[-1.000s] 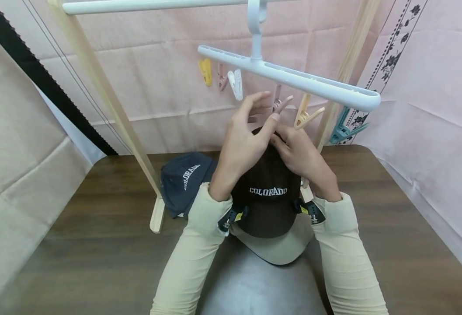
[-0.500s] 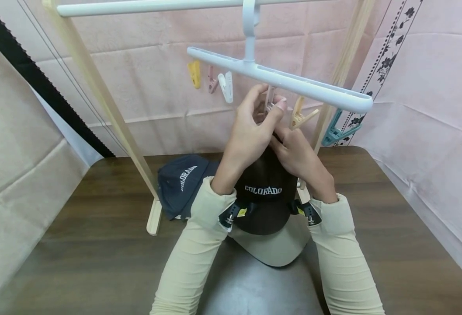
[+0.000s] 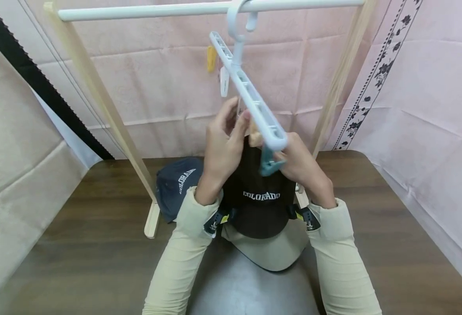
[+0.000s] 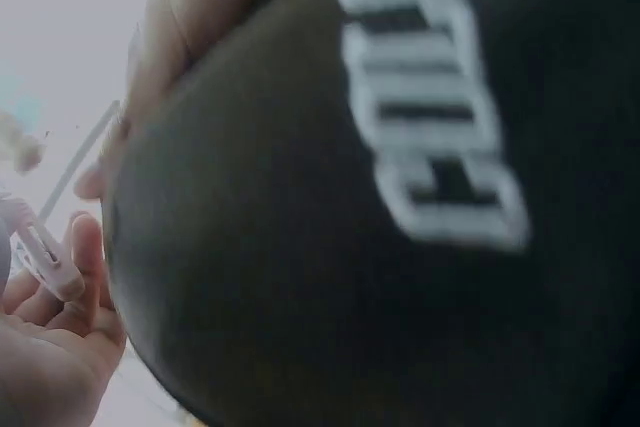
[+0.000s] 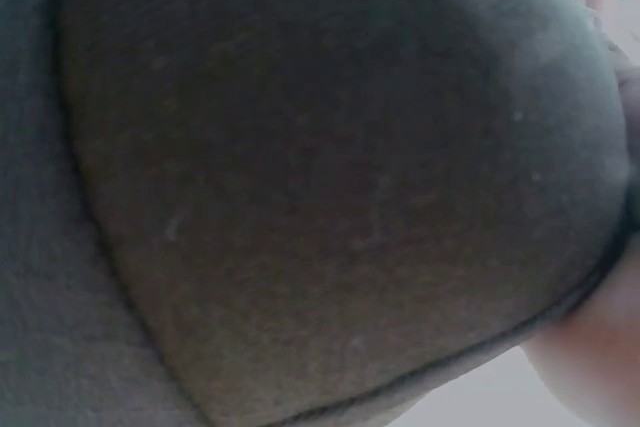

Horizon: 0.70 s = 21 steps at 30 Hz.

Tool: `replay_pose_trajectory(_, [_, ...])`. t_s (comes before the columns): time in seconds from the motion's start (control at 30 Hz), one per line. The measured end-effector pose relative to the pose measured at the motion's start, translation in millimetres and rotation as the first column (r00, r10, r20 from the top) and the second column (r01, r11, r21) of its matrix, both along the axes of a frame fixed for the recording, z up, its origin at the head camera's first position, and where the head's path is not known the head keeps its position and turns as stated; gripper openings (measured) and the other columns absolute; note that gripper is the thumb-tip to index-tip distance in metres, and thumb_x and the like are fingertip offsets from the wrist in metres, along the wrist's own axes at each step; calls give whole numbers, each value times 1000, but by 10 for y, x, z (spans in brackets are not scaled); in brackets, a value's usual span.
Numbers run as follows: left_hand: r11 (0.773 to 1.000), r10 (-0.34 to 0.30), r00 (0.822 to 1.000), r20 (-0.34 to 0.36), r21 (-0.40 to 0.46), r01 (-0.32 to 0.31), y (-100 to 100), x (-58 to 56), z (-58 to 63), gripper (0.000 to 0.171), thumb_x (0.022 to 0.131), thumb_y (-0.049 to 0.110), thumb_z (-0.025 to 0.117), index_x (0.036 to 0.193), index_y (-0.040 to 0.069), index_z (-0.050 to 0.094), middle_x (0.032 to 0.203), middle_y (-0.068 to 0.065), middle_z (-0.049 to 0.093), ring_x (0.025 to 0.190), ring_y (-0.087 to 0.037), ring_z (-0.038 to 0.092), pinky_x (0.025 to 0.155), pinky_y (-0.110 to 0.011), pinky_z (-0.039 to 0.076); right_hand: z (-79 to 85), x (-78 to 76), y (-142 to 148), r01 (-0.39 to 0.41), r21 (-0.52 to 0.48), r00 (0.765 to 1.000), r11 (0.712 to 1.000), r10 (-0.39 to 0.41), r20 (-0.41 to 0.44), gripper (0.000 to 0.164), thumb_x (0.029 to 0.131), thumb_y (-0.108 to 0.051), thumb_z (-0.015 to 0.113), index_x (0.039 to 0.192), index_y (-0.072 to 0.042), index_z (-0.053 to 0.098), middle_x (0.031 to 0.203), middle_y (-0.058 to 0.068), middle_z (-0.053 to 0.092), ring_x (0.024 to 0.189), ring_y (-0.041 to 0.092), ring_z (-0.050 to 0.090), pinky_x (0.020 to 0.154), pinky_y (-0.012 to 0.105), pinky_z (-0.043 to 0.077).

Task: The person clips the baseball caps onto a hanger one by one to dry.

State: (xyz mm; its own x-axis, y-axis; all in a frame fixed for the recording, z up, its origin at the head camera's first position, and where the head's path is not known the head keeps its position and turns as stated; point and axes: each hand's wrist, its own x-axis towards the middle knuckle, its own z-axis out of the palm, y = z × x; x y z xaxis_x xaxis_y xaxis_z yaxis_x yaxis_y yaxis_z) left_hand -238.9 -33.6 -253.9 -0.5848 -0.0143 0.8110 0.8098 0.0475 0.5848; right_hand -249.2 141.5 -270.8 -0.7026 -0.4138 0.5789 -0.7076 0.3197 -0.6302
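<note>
A black cap [image 3: 260, 215] with white COLORADO lettering and a grey-green brim hangs in front of the person. My right hand [image 3: 304, 164] grips it near the top, its fingertips partly behind a teal clip [image 3: 269, 166]. Beside the cap's top, my left hand [image 3: 224, 146] pinches a pale pink clip [image 4: 50, 262] between thumb and fingers. That clip belongs to a light blue clip hanger [image 3: 256, 98], which slants toward the person over the cap. In the right wrist view the cap [image 5: 330, 177] fills most of the picture.
The hanger hooks onto a white rail [image 3: 144, 12] between wooden posts [image 3: 97, 87]. Yellow [image 3: 211, 59] and white clips [image 3: 224, 82] hang at its far end. A navy COLORADO cap [image 3: 175, 188] lies on the brown table [image 3: 77, 245] at left.
The hanger has swung round, its near end coming toward the person and left, with the teal clip now before the cap. The left hand has moved left and down with the pink clip.
</note>
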Motion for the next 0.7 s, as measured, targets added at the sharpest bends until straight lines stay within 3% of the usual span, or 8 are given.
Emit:
replay_pose_trajectory(0.07, [1000, 11, 1000, -10, 8, -11, -55, -16, -32, 32, 108, 1, 56, 137, -12, 57, 122, -25, 71, 104, -24, 71, 92, -33, 57, -6, 7, -3, 33, 12, 999, 999, -33, 5, 7, 103, 4, 59, 103, 1, 65, 88, 8, 63, 80, 16, 56, 74, 23, 45])
replay_pose_trajectory(0.1, [1000, 11, 1000, -13, 7, -11, -75, -22, -39, 32, 109, 1, 54, 137, -13, 56, 125, -26, 70, 107, -24, 71, 94, -35, 58, -6, 13, 2, 108, 73, 992, 991, -103, -73, 6, 103, 0, 62, 98, 0, 64, 83, 8, 62, 77, 17, 53, 72, 25, 42])
replay_pose_trajectory(0.13, [1000, 9, 1000, -16, 3, -9, -89, -28, -43, 32, 109, 1, 53, 138, -13, 55, 126, -27, 70, 109, -25, 71, 95, -35, 58, 4, 14, -3, 108, 66, 993, 992, -104, -62, 3, 103, -3, 65, 104, -1, 65, 89, 9, 65, 81, 19, 56, 75, 27, 44])
replay_pose_trajectory(0.2, [1000, -8, 1000, -18, -18, 8, -98, -38, -41, 32, 110, 1, 51, 138, -13, 53, 126, -27, 70, 110, -25, 71, 94, -35, 57, 22, 20, 0, 111, 44, 994, 993, -110, -27, 4, 103, -5, 65, 102, -2, 63, 88, 9, 63, 81, 21, 55, 74, 29, 44])
replay_pose_trajectory(0.4, [991, -99, 995, 25, -91, 101, -69, -14, -15, 32, 111, -2, 44, 141, -12, 46, 132, -28, 68, 119, -19, 66, 91, -29, 52, 69, 88, 22, 76, -13, 997, 997, -75, 29, 5, 103, -4, 64, 107, -2, 65, 97, 7, 65, 89, 17, 59, 79, 26, 47])
replay_pose_trajectory(0.57, [980, -193, 978, 85, -26, 196, -64, 16, -8, 32, 113, 1, 40, 141, -11, 47, 131, -27, 69, 119, -31, 70, 102, -37, 55, 95, 90, 21, 54, -69, 997, 996, -57, -45, 19, 103, -1, 65, 120, 4, 70, 118, 15, 72, 112, 21, 65, 99, 31, 49])
replay_pose_trajectory(0.7, [974, -228, 965, 132, 32, 226, -59, 33, 18, 34, 115, 9, 40, 140, -9, 54, 128, -24, 71, 121, -27, 69, 107, -39, 52, 96, 84, 24, 67, -145, 993, 987, -80, -81, 23, 103, -2, 65, 124, 4, 71, 123, 14, 72, 118, 16, 62, 107, 31, 45])
